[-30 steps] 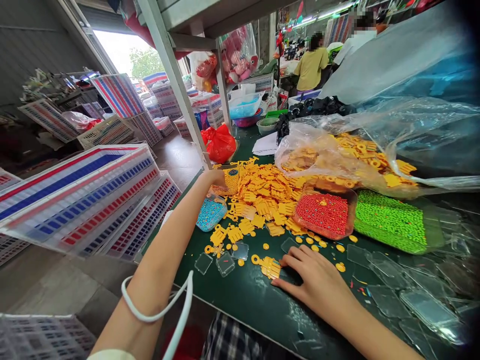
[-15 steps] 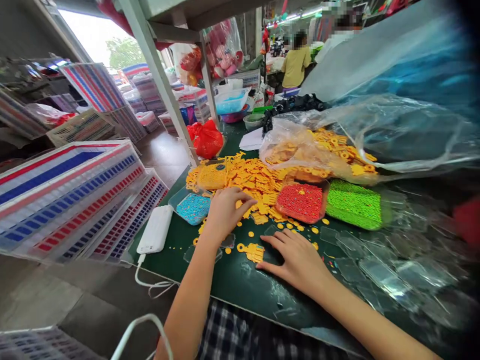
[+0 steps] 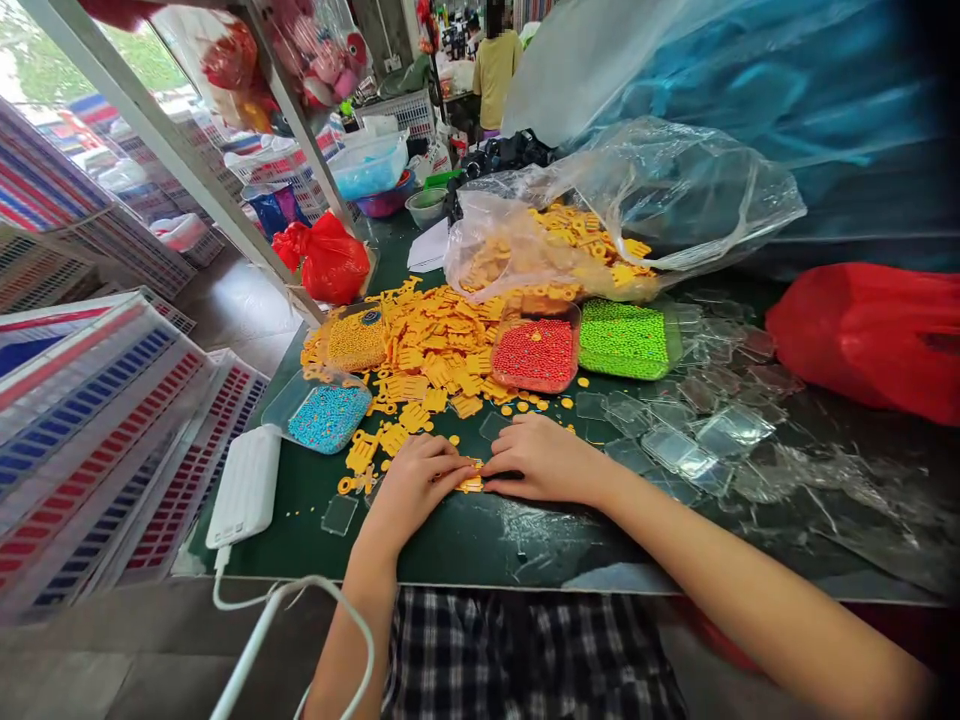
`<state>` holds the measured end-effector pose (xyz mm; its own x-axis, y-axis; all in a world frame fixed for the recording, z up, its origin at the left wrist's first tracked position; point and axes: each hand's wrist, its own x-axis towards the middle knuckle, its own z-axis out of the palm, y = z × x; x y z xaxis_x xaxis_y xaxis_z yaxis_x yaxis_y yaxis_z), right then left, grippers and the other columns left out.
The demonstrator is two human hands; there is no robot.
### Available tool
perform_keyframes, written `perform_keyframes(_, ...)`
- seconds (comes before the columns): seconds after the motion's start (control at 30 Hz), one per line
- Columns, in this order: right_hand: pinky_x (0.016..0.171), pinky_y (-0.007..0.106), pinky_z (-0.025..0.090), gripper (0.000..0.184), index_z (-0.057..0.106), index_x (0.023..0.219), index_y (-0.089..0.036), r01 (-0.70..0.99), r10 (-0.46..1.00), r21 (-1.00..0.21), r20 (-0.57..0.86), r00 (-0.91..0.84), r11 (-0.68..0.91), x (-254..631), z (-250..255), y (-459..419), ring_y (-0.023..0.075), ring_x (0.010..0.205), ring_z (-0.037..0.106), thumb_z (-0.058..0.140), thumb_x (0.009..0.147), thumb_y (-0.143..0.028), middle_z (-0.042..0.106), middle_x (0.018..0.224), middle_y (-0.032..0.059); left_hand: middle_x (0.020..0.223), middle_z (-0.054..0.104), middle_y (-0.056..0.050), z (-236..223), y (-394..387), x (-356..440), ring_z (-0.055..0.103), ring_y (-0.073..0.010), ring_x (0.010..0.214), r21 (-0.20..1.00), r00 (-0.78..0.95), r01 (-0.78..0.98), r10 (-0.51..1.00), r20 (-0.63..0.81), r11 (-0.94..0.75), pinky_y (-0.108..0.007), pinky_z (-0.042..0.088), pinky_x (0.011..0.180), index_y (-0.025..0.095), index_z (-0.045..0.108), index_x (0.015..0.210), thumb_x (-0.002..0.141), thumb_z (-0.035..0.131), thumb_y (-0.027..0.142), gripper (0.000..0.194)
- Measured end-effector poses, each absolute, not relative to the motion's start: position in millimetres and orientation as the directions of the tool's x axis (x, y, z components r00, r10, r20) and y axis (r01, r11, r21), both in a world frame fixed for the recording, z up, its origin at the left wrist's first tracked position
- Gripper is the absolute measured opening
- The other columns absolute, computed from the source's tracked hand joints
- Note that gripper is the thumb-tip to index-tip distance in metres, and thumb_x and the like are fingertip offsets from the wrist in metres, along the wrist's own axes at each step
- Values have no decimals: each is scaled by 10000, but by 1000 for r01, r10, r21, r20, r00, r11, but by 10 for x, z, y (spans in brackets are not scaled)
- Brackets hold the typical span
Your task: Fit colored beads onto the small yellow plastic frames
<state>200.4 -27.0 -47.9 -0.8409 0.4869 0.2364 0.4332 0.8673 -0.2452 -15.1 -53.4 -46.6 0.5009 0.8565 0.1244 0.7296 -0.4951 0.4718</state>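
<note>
Near the table's front, my left hand (image 3: 420, 482) and my right hand (image 3: 546, 462) meet at a small flat yellow plastic piece (image 3: 472, 482). Fingertips of both hands close on its two sides, covering much of it. Beyond them spreads a pile of similar yellow plastic pieces (image 3: 431, 335). Small clear trays of beads stand around the pile: blue beads (image 3: 328, 416) and yellow beads (image 3: 356, 342) at the left, red beads (image 3: 534, 352) and green beads (image 3: 624, 338) at the right. Several little yellow discs (image 3: 583, 382) lie behind my right hand.
Clear plastic squares (image 3: 675, 450) are scattered on the right, before a red bag (image 3: 870, 335). A clear bag of yellow pieces (image 3: 555, 245) lies behind the trays. A white power bank (image 3: 244, 485) with a cable sits at the left edge. Another person (image 3: 495, 75) is far back.
My left hand has come down from beside the pile to the yellow piece. The fingers of my right hand have closed in on it too. The camera view has turned right.
</note>
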Motion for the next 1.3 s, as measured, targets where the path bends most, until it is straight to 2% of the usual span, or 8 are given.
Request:
perform_keyframes(0.43,628,302,268,158,726,874,-227,443,491,-234,225,-841,865,1998,-480,-286,132,657,576,607,906,-327,694,692,-16,848,675,-36,-473,-546,-141,574,-194,822,568,463,705,882,84,-425,-322,457,737,281,765,961,926,563,367,222)
perform_keyframes(0.63,623,302,263,171,727,890,-215,451,499,-239,210,-841,860,2038,-469,-284,139,680,590,601,909,-329,708,725,-5,951,711,-61,-322,-513,-229,620,-220,916,643,205,696,947,248,-319,-349,494,822,244,738,960,928,505,412,289)
perform_keyframes(0.73,627,300,268,200,729,886,-214,459,518,-262,239,-821,849,2071,-464,-276,136,668,582,575,922,-336,701,711,-2,941,715,-47,-171,-337,-415,619,-214,876,536,84,803,940,331,-261,-343,494,808,239,722,907,910,504,438,295)
perform_keyframes(0.83,630,302,273,216,726,877,-209,459,521,-264,270,-810,849,2083,-465,-279,137,657,574,561,927,-339,689,696,-1,885,710,-48,44,14,-692,608,-209,802,326,-48,940,907,418,-100,-335,477,779,216,710,897,916,466,443,334)
perform_keyframes(0.9,631,305,275,214,723,870,-206,453,514,-256,280,-811,854,2075,-476,-289,141,650,573,563,925,-336,681,680,-2,943,709,-77,218,312,-875,615,-242,878,155,-93,987,901,424,28,-362,456,828,194,710,950,927,434,426,362)
perform_keyframes(1.03,624,308,268,196,712,838,-209,434,495,-251,294,-818,865,2040,-507,-319,141,634,567,572,918,-320,662,652,-12,1090,690,-140,511,875,-1127,611,-306,1011,-136,-155,977,986,68,163,-392,434,857,148,695,1072,910,459,430,402)
perform_keyframes(1.2,626,309,271,221,695,808,-213,421,489,-262,310,-815,868,2017,-519,-335,138,625,568,546,933,-318,652,640,-17,853,738,-74,582,1262,-1205,651,-268,872,-184,-159,975,968,-193,123,-297,461,745,182,742,852,699,722,379,250)
perform_keyframes(1.3,626,308,270,230,693,819,-212,419,489,-266,315,-813,868,2020,-511,-334,139,629,574,533,941,-324,656,644,-14,800,735,-87,536,1363,-1168,648,-305,921,-213,-161,971,951,-265,105,-319,471,778,188,749,800,621,775,304,214)
